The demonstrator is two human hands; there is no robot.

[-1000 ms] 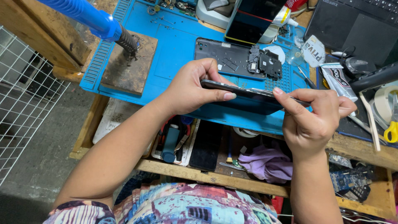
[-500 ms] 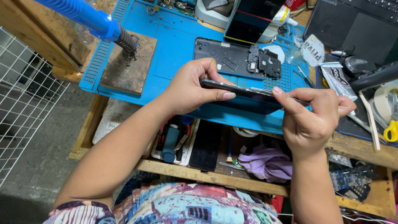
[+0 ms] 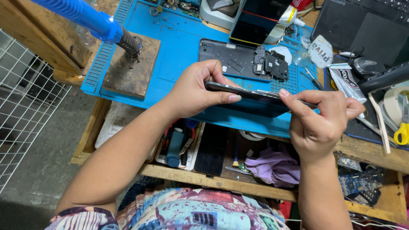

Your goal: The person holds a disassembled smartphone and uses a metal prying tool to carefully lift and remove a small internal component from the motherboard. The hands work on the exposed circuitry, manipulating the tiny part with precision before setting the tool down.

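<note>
Closest to the camera is a patterned shirt [image 3: 187, 211], and both forearms reach forward from it. Under the bench edge, a lower wooden shelf [image 3: 221, 184] holds a dark flat slab [image 3: 211, 150], a tray of small tools [image 3: 177, 142] and a crumpled purple cloth [image 3: 275, 166].

Above the shelf, the left hand [image 3: 200, 87] curls around one end of a dark phone [image 3: 251, 97], thumb laid along its near edge and fingers wrapped over the top. The phone is held edge-on, just above the front of the blue work mat [image 3: 179, 47]. The right hand [image 3: 317, 119] is bunched at the phone's other end, index finger and thumb pinched on a thin metal tool [image 3: 304, 102] that meets the phone's edge; whether its tip sits inside the seam cannot be told.

Beyond the hands, a phone back cover [image 3: 236, 57] with a black inner part lies flat on the mat. To the left stands a wooden block [image 3: 132, 64], with the blue-handled heat tool [image 3: 91, 19] resting on it. At the far edge leans a black screen panel [image 3: 257, 19]. To the right lie a laptop [image 3: 366, 25] and yellow-handled scissors [image 3: 401, 134].
</note>
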